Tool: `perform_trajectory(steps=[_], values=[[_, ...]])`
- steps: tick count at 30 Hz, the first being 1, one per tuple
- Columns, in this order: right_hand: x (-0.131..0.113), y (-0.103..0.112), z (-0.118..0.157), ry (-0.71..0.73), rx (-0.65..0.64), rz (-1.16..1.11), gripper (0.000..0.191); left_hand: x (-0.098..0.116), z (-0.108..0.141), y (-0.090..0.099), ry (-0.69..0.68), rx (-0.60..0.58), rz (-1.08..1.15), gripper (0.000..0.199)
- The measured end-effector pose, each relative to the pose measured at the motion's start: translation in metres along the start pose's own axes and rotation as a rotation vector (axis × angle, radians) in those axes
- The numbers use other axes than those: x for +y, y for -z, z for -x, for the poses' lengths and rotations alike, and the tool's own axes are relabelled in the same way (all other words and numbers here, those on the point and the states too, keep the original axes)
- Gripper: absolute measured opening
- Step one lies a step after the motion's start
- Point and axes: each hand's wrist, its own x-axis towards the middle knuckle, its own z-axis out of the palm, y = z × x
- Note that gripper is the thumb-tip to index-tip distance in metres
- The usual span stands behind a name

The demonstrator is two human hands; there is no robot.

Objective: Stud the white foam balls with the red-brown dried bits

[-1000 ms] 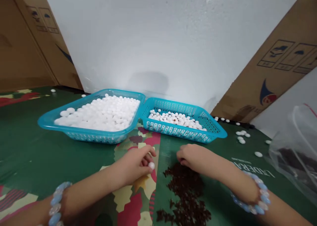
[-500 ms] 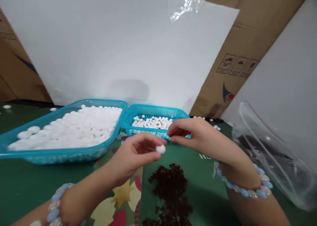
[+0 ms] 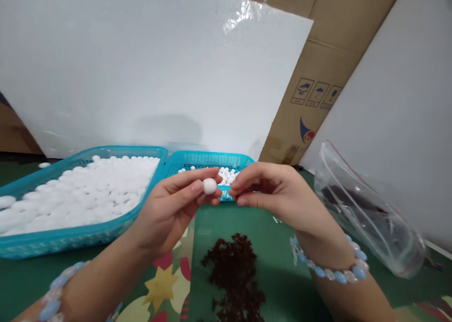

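Between the thumb and fingers of my left hand (image 3: 167,209) is a small white ball (image 3: 209,186), apparently foam. My right hand (image 3: 278,188) faces it with thumb and fingertips pinched together, just right of the ball; whatever they pinch is too small or hidden to make out. Below both hands lies a loose heap of dark reddish-brown crumbly bits (image 3: 233,265) on the green table cover. Left of my left hand stands a large blue basket (image 3: 88,231) full of white balls (image 3: 95,190). Behind my fingers is a smaller blue basket (image 3: 212,157) holding smaller white balls (image 3: 228,175), partly hidden.
A clear zip bag (image 3: 370,228) with dark material inside lies at the right. Across the back stands a white board (image 3: 158,68) taped to cardboard (image 3: 300,105). One stray white ball (image 3: 44,165) rests behind the large basket. Both wrists wear bead bracelets.
My left hand has risen and turned, bringing the ball up before the small basket. My right hand stays pinched beside it. The camera view has shifted slightly right.
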Motion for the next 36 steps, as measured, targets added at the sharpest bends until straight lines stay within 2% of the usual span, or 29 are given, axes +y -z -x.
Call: perform_trajectory(steps=[9,12,15,27,31,36], values=[[0.001,-0.011,0.0,0.07,0.111,-0.179,0.026,0.004,0.0,-0.001,0.005,-0.018,-0.092,0.012],[0.004,-0.014,0.001,0.095,0.133,-0.175,0.026,0.003,0.0,-0.002,-0.037,0.024,-0.109,0.016],[0.006,-0.017,0.002,0.127,0.127,-0.154,0.028,0.002,0.0,0.0,-0.003,0.032,-0.119,0.017],[0.009,-0.021,0.005,0.089,0.061,-0.186,0.022,0.003,0.003,-0.001,0.027,-0.046,-0.132,0.012],[0.011,-0.025,0.006,0.107,0.111,-0.213,0.018,0.004,0.004,-0.002,0.015,-0.008,-0.16,0.014],[0.013,-0.028,0.009,0.192,0.195,-0.105,0.022,0.002,0.008,-0.003,-0.054,0.017,-0.308,0.014]])
